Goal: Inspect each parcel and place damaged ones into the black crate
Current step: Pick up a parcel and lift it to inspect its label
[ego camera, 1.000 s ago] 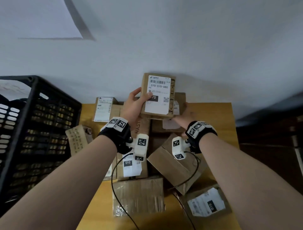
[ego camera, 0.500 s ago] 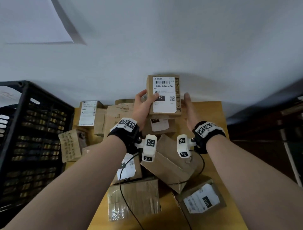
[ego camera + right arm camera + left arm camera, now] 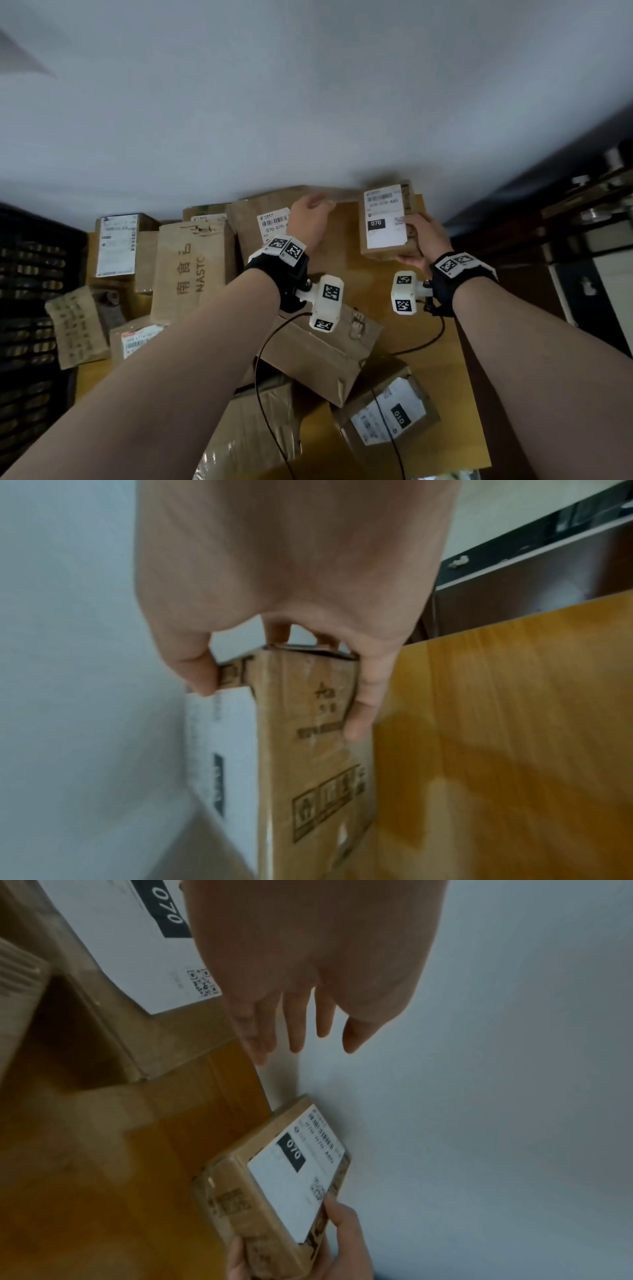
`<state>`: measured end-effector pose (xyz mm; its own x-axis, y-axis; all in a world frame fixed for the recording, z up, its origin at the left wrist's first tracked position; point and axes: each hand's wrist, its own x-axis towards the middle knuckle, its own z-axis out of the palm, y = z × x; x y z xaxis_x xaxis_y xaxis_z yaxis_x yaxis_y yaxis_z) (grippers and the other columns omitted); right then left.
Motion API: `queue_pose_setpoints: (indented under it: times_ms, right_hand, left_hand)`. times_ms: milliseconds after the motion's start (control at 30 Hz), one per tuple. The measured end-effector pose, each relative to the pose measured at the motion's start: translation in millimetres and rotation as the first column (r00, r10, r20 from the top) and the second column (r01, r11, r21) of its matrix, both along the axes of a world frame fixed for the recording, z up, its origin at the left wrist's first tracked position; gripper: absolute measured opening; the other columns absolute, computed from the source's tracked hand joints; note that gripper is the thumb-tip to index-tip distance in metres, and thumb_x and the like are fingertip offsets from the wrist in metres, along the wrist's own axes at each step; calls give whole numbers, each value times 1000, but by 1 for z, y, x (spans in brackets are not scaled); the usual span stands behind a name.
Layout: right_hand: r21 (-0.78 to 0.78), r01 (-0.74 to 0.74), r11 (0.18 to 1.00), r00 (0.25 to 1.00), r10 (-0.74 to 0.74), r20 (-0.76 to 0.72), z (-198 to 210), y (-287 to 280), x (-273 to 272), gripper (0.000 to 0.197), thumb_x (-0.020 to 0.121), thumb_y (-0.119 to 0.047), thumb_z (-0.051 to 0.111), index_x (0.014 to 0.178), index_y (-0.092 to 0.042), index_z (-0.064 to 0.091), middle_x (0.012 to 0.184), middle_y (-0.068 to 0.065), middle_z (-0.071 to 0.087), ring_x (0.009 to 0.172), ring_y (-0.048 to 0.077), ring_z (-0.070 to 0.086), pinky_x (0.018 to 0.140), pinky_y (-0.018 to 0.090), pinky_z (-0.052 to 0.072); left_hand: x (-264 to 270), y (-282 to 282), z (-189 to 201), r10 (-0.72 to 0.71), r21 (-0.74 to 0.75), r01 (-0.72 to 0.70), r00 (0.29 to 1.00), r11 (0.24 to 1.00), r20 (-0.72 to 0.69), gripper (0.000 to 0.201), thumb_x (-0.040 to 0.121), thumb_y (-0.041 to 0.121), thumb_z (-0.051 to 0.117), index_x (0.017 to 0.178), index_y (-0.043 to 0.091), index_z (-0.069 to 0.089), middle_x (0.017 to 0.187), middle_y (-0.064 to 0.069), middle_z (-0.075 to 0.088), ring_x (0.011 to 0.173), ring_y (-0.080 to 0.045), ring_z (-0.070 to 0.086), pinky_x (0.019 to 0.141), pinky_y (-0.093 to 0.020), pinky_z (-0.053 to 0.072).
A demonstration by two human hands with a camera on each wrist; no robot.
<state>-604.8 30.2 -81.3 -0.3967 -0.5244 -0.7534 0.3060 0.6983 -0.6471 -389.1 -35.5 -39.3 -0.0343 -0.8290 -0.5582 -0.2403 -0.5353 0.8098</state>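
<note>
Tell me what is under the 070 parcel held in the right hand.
The right hand holds the 070 parcel over bare wooden table by the wall. Fingers cover its far face; its underside is hidden.

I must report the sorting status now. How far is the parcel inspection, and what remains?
Done: hard to tell; the black plastic crate shows at the left edge, its inside unseen. In hand: the right hand grips a small brown cardboard parcel with a white 070 label at the wooden table's far right, while the open left hand reaches over another 070 box. Left: many parcels still lie on the table.
</note>
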Motion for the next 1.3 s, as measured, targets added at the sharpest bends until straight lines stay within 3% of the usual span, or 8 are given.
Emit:
queue_pose_setpoints:
  times_ms: [133,433,533,700,867,1000,1167,1300]
  right_hand:
    - [44,27,999,997,-24,-69,-19,-15,-8,15,95,-26,64,110,-31,64,118,7,68,106,33,63,85,54,61]
    - [302,-18,953,874,161,-459,-39,-36,-8,57,96,-37,57,146,-12,48,140,8,55,125,33,58,98,39,51]
    - [328,-21,944,839,195,-508,-31,-43,1,79,93,-42,58,162,-23,24,166,14,23,149,38,33,119,51,36]
    - [269,-151,951,712,293,-638,3,-57,33,51,89,-37,58,139,-29,57,150,11,40,135,39,44,113,47,41]
    - [62,-371,927,900,375,-223,16,-70,79,37,102,-27,54,137,-17,61,134,7,63,122,32,59,93,43,54]
    - [143,-581,801,814,570,112,11,-67,118,65,98,-60,53,152,-25,47,144,5,55,132,40,53,106,63,46]
    - [183,-586,789,810,575,116,13,-61,143,83,92,-76,44,159,-26,36,161,10,41,141,42,44,102,60,46]
    - [195,-479,856,877,474,71,24,-50,135,81,92,-74,46,157,-27,38,160,12,42,142,43,43,104,62,45]
  left_hand:
    - [15,-11,-8,103,-93,-100,994,991,26,37,99,9,62,135,10,65,125,-3,71,117,-18,65,110,-38,49]
    - [46,-18,-14,96,-183,-75,990,980,104,60,93,-12,45,138,23,62,130,8,64,118,-9,61,100,-22,52]
    - [52,-20,-12,86,-170,-56,980,984,179,61,90,3,50,139,39,58,138,6,59,103,-23,69,84,-36,61]
    - [56,-22,-1,38,-55,-19,923,998,383,69,91,18,58,156,29,38,160,-7,37,148,-35,33,119,-56,34]
    - [60,-14,5,89,176,-169,918,970,386,86,93,21,65,163,17,15,166,-20,17,150,-41,23,122,-50,27]
    - [71,-11,2,171,328,-272,937,905,305,85,91,22,64,159,8,14,156,-20,36,136,-39,44,107,-47,45]
    - [83,-1,6,265,359,-311,949,880,173,70,99,15,59,155,5,17,108,-12,58,84,-23,58,64,-35,47]
    - [82,8,22,198,295,-241,966,925,168,73,93,22,62,156,7,30,148,-15,48,129,-35,51,92,-41,45]
